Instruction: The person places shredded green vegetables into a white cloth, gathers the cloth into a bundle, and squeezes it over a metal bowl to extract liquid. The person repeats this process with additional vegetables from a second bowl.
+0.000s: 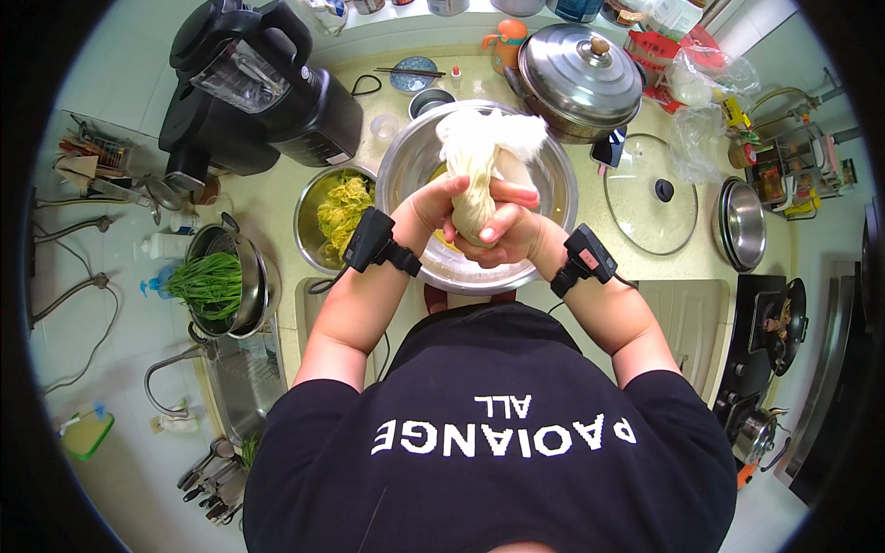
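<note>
A wet white cloth point(484, 159), bunched into a pouch with a rounded bulge at its lower end, is held above a wide stainless steel basin point(561, 207). My left hand point(435, 200) grips the cloth from the left side. Around the bulge from the right and below, my right hand point(508, 231) has its fingers wrapped. What the pouch contains is hidden. Some yellow liquid point(442, 238) shows in the basin beneath my hands. Just left of the basin, a steel bowl point(302, 235) holds a yellow-green shredded mass point(342, 207).
A black blender point(304, 104) stands at the back left, a lidded steel pot point(581, 83) at the back right. Right of the basin lies a glass lid point(650, 200) near nested steel bowls point(743, 225). Green stalks point(207, 283) fill a pot beside the sink point(245, 373).
</note>
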The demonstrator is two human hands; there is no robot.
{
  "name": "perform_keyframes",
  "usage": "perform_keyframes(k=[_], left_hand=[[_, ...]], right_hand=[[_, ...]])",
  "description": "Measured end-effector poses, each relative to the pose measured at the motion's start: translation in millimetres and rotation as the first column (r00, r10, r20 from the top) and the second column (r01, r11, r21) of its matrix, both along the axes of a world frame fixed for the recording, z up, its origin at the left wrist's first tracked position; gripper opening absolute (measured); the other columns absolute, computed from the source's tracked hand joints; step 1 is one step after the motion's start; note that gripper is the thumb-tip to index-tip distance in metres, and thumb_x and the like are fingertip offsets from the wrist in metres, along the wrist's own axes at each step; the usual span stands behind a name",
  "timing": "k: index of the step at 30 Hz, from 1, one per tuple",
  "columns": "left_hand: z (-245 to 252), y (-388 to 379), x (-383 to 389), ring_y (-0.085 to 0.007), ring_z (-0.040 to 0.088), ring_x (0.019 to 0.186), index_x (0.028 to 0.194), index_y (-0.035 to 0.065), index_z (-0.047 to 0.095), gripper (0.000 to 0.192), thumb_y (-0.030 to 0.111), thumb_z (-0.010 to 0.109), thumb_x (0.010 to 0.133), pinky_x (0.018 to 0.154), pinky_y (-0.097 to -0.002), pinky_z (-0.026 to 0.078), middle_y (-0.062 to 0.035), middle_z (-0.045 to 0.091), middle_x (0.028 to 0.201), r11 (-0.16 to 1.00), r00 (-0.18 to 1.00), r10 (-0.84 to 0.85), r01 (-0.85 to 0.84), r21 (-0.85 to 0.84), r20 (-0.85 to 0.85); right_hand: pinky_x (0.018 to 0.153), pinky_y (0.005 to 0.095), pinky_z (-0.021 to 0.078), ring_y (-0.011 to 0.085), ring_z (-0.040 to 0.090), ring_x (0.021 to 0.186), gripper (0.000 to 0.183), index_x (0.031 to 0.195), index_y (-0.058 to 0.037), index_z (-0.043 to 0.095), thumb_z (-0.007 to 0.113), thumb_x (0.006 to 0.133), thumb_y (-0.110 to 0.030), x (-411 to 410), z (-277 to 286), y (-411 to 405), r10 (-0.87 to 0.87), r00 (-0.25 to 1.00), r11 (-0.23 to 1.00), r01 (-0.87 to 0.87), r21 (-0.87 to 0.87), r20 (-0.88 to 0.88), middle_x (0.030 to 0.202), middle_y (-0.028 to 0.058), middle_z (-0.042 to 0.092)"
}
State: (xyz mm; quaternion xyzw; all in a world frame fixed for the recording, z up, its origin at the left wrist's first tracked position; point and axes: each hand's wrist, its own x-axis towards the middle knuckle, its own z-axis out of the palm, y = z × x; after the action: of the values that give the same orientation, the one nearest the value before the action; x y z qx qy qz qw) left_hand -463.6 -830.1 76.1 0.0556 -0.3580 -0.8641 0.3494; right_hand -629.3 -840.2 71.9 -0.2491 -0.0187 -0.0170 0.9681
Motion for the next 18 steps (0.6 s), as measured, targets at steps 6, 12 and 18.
perform_keyframes(k=[6, 12, 18], left_hand=[[16, 0, -19, -0.0176, 0.064, 0.072, 0.107, -0.0018, 0.055, 0.037, 0.034, 0.056, 0.096, 0.084, -0.0363, 0.054, -0.0007, 0.052, 0.072, 0.992, 0.942, 0.063, -0.023, 0.124, -0.331], [32, 5, -20, -0.0070, 0.043, 0.040, 0.098, 0.0058, 0.059, 0.035, 0.041, 0.060, 0.094, 0.041, -0.0243, 0.044, 0.0011, 0.050, 0.058, 0.879, 0.804, 0.341, -0.456, 0.139, 0.486], [17, -4, -25, -0.0084, 0.044, 0.040, 0.083, 0.0073, 0.060, 0.033, 0.038, 0.070, 0.087, 0.039, -0.0259, 0.036, 0.0016, 0.051, 0.057, 0.711, 0.441, 0.538, -0.695, -0.105, 0.719]], right_hand=[[0.042, 0.0199, 0.0355, 0.0121, 0.042, 0.047, 0.042, 0.108, -0.0009, 0.050, 0.069, 0.076, -0.021, 8, -15, 41, -0.041, 0.982, 0.943, -0.023, 0.331, 0.184, 0.072, 0.0084, 0.051], [0.042, 0.0190, 0.0290, 0.0067, 0.035, 0.046, 0.031, 0.109, -0.0058, 0.049, 0.061, 0.081, -0.010, 3, -17, 42, -0.056, 0.996, 0.892, 0.079, 0.446, -0.065, 0.072, 0.0033, 0.047], [0.042, 0.0220, 0.0215, 0.0058, 0.031, 0.044, 0.008, 0.081, -0.0066, 0.052, 0.058, 0.076, -0.005, 6, -17, 15, -0.248, 0.777, 0.957, 0.288, -0.023, -0.579, 0.063, 0.0001, 0.046]])
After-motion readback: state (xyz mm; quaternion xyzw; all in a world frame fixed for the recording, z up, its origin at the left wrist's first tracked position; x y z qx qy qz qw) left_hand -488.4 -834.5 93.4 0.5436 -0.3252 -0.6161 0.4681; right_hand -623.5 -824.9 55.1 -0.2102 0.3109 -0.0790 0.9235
